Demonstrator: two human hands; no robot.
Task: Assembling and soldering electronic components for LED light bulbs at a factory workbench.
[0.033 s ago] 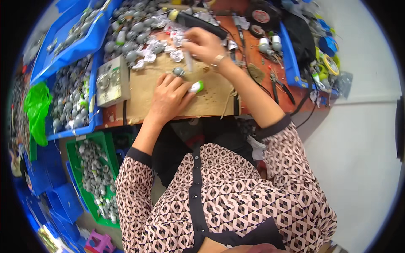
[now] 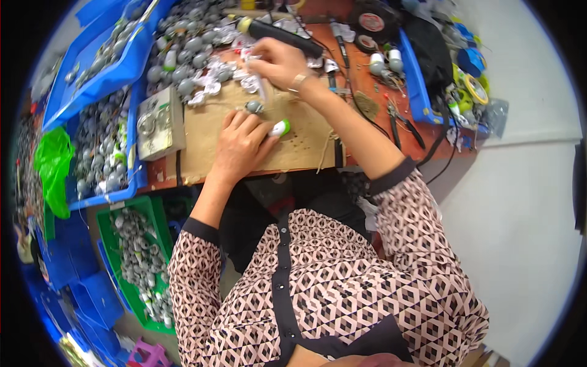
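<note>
My left hand (image 2: 243,142) rests on a sheet of cardboard (image 2: 205,131), its fingers curled and pressed together. A small white-and-green cylindrical piece (image 2: 280,128) is held between its thumb and forefinger. Just beyond the fingertips sits a grey round bulb (image 2: 254,107). Farther off and to the right, my right hand (image 2: 278,64) is raised over the cardboard in a pinch. From its fingers a thin whitish strip (image 2: 263,90) hangs down, blurred by motion. Crumpled white pieces (image 2: 249,82) lie close to it.
Grey bulbs (image 2: 183,67) are heaped behind the cardboard. A metallic box (image 2: 160,124) stands at its left, by a blue bin (image 2: 137,174). A black-handled tool (image 2: 284,38) lies behind my right hand; pliers (image 2: 403,122) and a cable are at right. Below left is a green bin (image 2: 160,229).
My right hand has moved slightly left with the whitish strip. My left hand stays in place with the white-and-green piece. The whole view has shifted a little.
</note>
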